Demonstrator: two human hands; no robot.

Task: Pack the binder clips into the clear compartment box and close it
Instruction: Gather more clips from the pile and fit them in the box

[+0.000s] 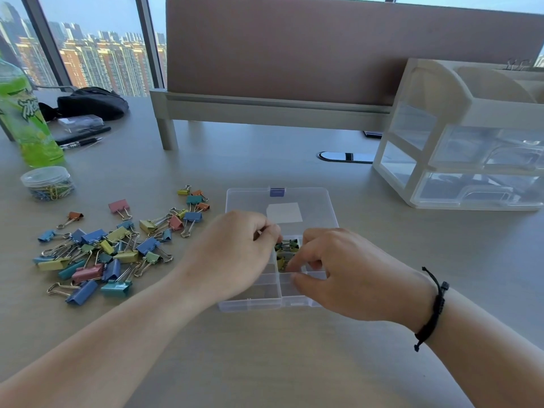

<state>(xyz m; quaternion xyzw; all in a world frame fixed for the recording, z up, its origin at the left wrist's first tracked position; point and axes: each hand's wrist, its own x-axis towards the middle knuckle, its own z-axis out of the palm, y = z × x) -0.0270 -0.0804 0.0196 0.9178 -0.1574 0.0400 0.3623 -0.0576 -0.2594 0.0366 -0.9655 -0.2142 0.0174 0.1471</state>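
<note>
The pale wooden bench (265, 357) lies bare in front of the clear plastic compartment box (250, 304), between the two forearms. Left of the box, a loose scatter of coloured metal binder clips (97, 254) covers the surface — a narrow bare strip separates it from the box. Behind the scatter stand a round clear tub of paper clips (47, 182) and a green drink bottle (28, 119). To the right, beyond an open stretch, a white-framed clear drawer unit (468, 142) blocks the far corner. The box's open lid (279, 201) lies flat behind it — past that, bare bench runs to the brown partition screen (294, 48).
</note>
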